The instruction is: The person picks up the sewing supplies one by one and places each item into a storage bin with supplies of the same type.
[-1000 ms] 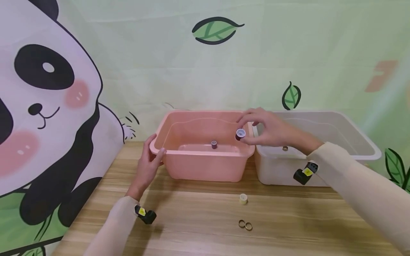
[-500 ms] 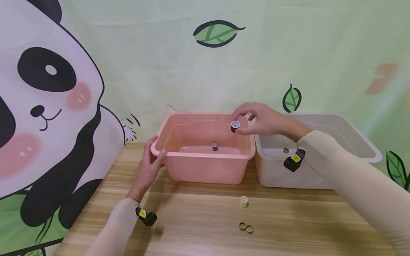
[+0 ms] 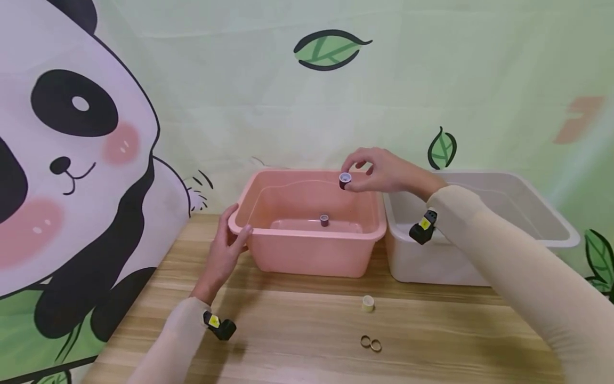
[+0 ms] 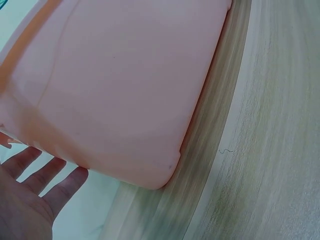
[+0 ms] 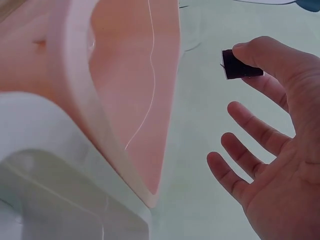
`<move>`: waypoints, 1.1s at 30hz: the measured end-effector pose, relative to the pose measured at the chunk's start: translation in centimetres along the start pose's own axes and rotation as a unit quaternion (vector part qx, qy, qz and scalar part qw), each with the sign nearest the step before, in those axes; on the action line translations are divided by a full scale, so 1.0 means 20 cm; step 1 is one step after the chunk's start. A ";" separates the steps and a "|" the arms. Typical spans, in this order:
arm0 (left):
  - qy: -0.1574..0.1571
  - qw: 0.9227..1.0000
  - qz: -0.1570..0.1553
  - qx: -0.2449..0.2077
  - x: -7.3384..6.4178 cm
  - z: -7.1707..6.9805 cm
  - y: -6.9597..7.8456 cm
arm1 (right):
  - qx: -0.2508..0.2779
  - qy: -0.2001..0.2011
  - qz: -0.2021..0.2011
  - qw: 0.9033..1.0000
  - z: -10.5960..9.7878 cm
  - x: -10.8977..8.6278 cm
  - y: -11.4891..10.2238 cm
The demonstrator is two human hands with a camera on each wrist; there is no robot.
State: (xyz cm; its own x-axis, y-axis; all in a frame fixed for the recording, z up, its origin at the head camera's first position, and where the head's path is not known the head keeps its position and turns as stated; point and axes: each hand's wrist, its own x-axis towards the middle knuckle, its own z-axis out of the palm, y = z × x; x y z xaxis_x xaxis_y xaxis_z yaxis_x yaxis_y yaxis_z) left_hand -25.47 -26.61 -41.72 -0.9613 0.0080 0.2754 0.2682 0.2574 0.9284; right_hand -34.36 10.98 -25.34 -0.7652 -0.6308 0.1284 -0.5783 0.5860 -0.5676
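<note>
My right hand (image 3: 384, 169) pinches a small dark cylinder with a pale hollow end (image 3: 345, 181) between thumb and index finger. It hangs above the right end of the pink plastic bin (image 3: 307, 253); in the right wrist view the other fingers spread away from the dark cylinder (image 5: 239, 65). At the bin's front left corner, my left hand (image 3: 224, 256) holds the rim, thumb towards the front. The left wrist view has three fingers (image 4: 65, 189) reaching to the outer wall. A similar dark cylinder (image 3: 324, 220) stands on the bin's floor.
A pale grey bin (image 3: 436, 261) stands right of the pink one, partly covered by my right forearm. On the wooden table (image 3: 288, 325) in front are a small cream cylinder (image 3: 368, 304) and two gold-coloured rings (image 3: 371, 343). A panda-print cloth (image 3: 240, 96) hangs behind.
My right hand has moved left and up with the dark cylinder, from the bin's right rim to farther over the pink bin. My left hand stays at the corner.
</note>
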 end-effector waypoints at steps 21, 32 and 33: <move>-0.002 1.000 -0.003 0.001 0.02 -0.01 0.00 | 0.002 0.000 0.034 0.999 0.03 0.24 0.05; 0.000 1.000 -0.003 0.007 0.00 -0.01 0.00 | 0.015 -0.008 0.045 0.999 0.08 0.35 0.08; 0.000 1.000 -0.004 0.006 0.00 -0.01 0.00 | 0.018 -0.009 0.046 0.999 0.09 0.35 0.08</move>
State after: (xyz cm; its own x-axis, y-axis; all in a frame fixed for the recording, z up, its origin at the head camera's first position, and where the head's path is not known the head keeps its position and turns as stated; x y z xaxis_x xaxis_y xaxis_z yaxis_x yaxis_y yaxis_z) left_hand -25.45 -26.79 -41.65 -0.9633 0.0059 0.2683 0.2600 0.2685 0.9275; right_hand -40.20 6.55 -26.77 -0.8089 -0.5849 0.0599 -0.4951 0.6228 -0.6058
